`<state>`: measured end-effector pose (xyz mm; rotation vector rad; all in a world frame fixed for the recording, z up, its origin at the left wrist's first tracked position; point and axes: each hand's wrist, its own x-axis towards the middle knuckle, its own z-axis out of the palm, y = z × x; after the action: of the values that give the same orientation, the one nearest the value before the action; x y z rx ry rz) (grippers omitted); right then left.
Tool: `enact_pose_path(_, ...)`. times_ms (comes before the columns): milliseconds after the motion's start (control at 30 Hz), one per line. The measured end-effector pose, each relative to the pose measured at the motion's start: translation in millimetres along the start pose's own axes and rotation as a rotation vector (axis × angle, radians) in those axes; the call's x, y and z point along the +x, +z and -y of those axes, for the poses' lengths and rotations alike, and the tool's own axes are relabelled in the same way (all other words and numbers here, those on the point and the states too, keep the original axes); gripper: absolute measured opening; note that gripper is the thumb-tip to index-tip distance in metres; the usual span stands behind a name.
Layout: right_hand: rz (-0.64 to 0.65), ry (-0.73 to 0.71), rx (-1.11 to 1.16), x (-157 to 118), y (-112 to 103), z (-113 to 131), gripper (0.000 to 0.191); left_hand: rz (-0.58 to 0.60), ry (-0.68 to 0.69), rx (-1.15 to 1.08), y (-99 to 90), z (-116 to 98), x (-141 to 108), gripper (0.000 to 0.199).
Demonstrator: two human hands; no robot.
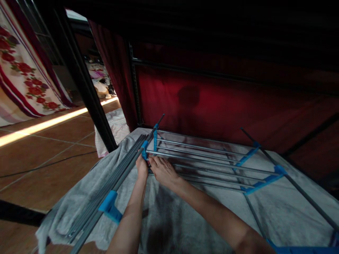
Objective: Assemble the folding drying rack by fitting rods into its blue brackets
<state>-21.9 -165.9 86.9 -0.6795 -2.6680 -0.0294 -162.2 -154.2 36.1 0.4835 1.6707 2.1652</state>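
My left hand (142,167) is closed around the lower part of a blue plastic bracket (144,145), which sits on a grey upright tube (126,173). Right beside it, my right hand (162,170) is closed, fingertips at the bracket, over the left end of a thin metal rod (201,169). Its fingertips are partly hidden. Several parallel metal rods (212,161) run across to blue brackets (265,184) on another grey tube (309,197). Together they form a rack frame lying on a grey blanket (180,218).
Several loose grey tubes (106,187) lie bundled at the left. Another blue bracket (110,206) sits lower on the left tube. A black metal post (84,84) stands at the left, and a red cloth (225,102) hangs behind. Tiled floor (53,158) shows beyond the blanket's edge.
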Motion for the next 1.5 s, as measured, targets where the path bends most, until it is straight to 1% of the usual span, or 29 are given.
enact_pose_path(67, -0.048, -0.08, -0.027, -10.1, -10.1, 2.0, 0.037, 0.025, 0.004, -0.03, -1.2, -3.8, -3.1, 0.026)
enact_pose_path(133, -0.112, -0.134, -0.042, -15.9, -22.4, 0.6, 0.034, 0.029, 0.005, -0.071, -1.0, -7.9, -4.5, 0.033)
enact_pose_path(233, -0.192, -0.112, -0.068, -15.8, -38.8, -7.6, 0.032, 0.0, -0.004, -0.143, 3.3, -15.5, -3.1, 0.047)
enact_pose_path(333, -0.187, -0.044, -0.092, -10.5, -46.3, -17.0, 0.03, 0.009, -0.01, -0.211, 9.4, -23.8, 0.5, 0.055)
enact_pose_path(433, -0.122, 0.034, -0.103, -5.0, -45.7, -21.4, 0.03, 0.114, 0.002, -0.202, 12.7, -29.6, 2.9, 0.06)
enact_pose_path(500, -0.075, 0.077, -0.109, -1.8, -44.6, -21.7, 0.029, 0.153, 0.026, -0.161, 13.2, -31.0, 3.3, 0.062)
enact_pose_path(567, -0.031, 0.1, -0.113, 1.0, -45.0, -21.2, 0.028, 0.139, 0.04, -0.145, 13.7, -30.9, 3.3, 0.061)
enact_pose_path(667, 0.02, 0.115, -0.115, 3.9, -48.4, -21.0, 0.029, 0.108, 0.021, -0.154, 15.5, -29.9, 3.6, 0.061)
enact_pose_path(867, 0.058, 0.115, -0.121, 5.4, -53.1, -21.5, 0.029, 0.049, -0.028, -0.16, 20.2, -32.8, 2.7, 0.061)
enact_pose_path(1067, 0.036, 0.111, -0.136, 6.6, -51.2, -22.9, 0.03, 0.024, -0.052, -0.163, 21.5, -33.9, 1.3, 0.057)
enact_pose_path(1333, 0.016, 0.105, -0.143, 7.7, -49.2, -25.7, 0.03, -0.042, -0.078, -0.16, 21.8, -31.5, 2.4, 0.051)
enact_pose_path(1500, 0.02, 0.093, -0.152, 7.5, -48.2, -26.6, 0.029, -0.037, -0.092, -0.151, 22.3, -33.8, -0.2, 0.052)
